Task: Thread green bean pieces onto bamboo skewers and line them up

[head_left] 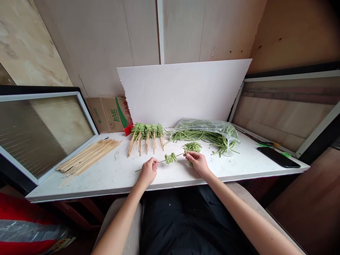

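Note:
My left hand [149, 171] is closed around a thin wooden skewer [161, 161] that slants up to the right over the table. Several short pieces of green bean [170, 158] are threaded side by side along its middle. At the skewer's tip, my right hand [197, 162] pinches a cut bean piece [185, 151] between thumb and fingers. Just behind that hand lies a heap of cut bean pieces [193, 146], partly hidden by it. Finished-looking bean skewers [147, 131] are stacked farther back, with their bare stick ends pointing toward me.
Loose bamboo skewers [89, 157] lie on the left of the white table [111, 177]. A clear plastic bag [205, 131] of long green beans rests at the back right. A black phone [278, 157] lies near the right edge. Behind are a cardboard box [108, 113] and a white board [180, 94].

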